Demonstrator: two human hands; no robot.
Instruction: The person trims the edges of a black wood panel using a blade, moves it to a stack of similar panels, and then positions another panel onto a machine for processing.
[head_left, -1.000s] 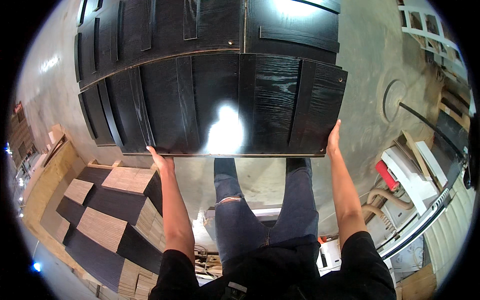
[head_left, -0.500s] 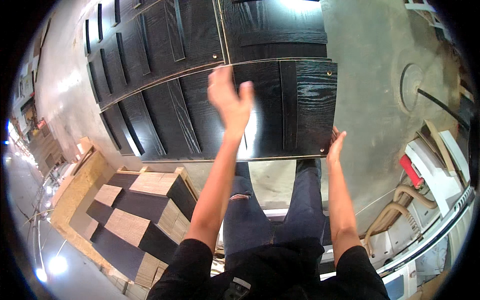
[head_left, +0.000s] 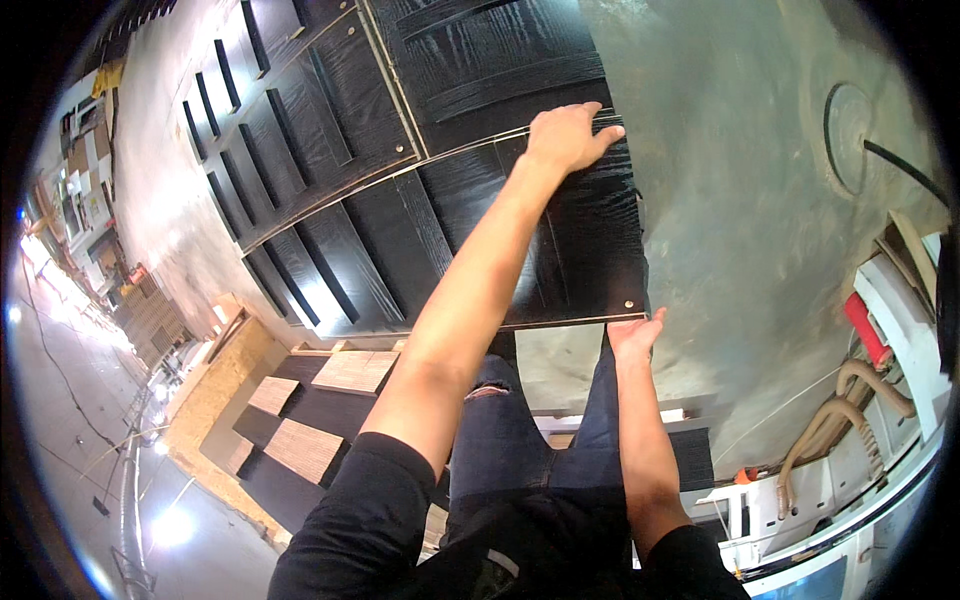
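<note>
Across the front lies a long black wood-grain panel (head_left: 465,210) with raised strips, one of several laid edge to edge. My left arm reaches diagonally over it. My left hand (head_left: 572,138) rests on its far edge near the right end, fingers stretched out and thumb apart. At the near right corner, my right hand (head_left: 635,335) holds the panel from below, thumb out to the side and the other fingers largely hidden under it. A small round brass-coloured fitting (head_left: 628,304) sits in that corner.
Behind lie more black panels (head_left: 500,60) with strips. Left of my legs is a pallet-like stack of black boards (head_left: 265,412) with corrugated cardboard pieces (head_left: 305,450) on top. To the right stand beige hoses (head_left: 835,415), a red object (head_left: 866,328) and a black cable (head_left: 905,170).
My left hand has moved right along the panel's far edge. My right hand has shifted from the right side to beneath the near corner. The whole view has turned somewhat.
</note>
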